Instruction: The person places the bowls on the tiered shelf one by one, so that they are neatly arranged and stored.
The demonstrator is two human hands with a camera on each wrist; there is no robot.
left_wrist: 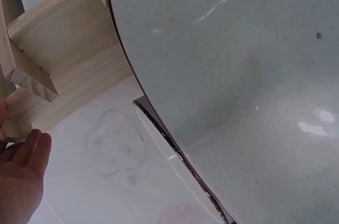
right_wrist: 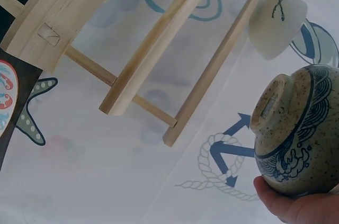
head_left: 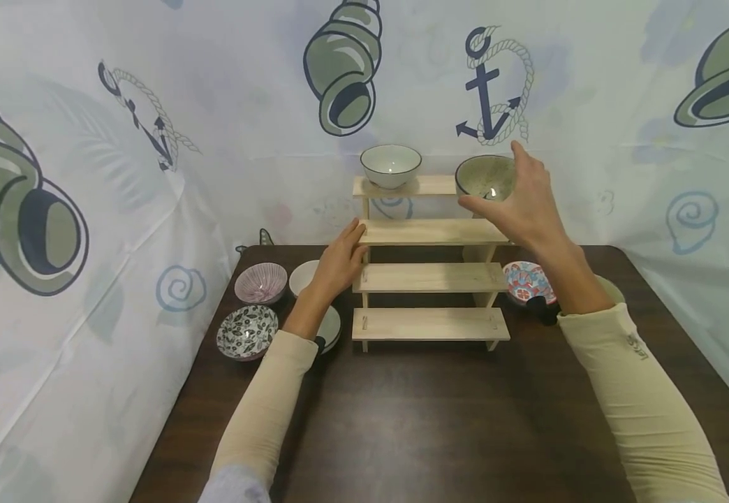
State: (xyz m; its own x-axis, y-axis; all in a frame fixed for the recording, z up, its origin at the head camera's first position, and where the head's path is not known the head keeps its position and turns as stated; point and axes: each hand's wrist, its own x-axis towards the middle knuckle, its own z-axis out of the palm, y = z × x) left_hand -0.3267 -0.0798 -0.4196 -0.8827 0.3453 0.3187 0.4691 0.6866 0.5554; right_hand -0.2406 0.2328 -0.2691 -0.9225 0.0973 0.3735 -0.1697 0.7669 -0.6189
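My right hand [head_left: 531,206] holds a speckled bowl [head_left: 484,176] between thumb and fingers near the right end of the top shelf. Blue waves mark the outside of this bowl [right_wrist: 296,134], and its foot is apart from the wood in the right wrist view. A four-tier wooden display rack [head_left: 430,325] stands on the table; my left hand [head_left: 341,260] grips the left end of its second shelf from the top. In the left wrist view, that hand's fingers [left_wrist: 37,152] curl at the shelf end. A white bowl [head_left: 391,168] sits on the top shelf's left part.
Left of the rack are a purple-striped bowl [head_left: 261,283], a black-and-white patterned bowl [head_left: 247,333] and pale bowls [head_left: 329,328], partly behind my left arm. A red-and-blue patterned bowl [head_left: 528,281] lies to the right. Printed cloth [head_left: 264,188] hangs behind the dark table [head_left: 402,419].
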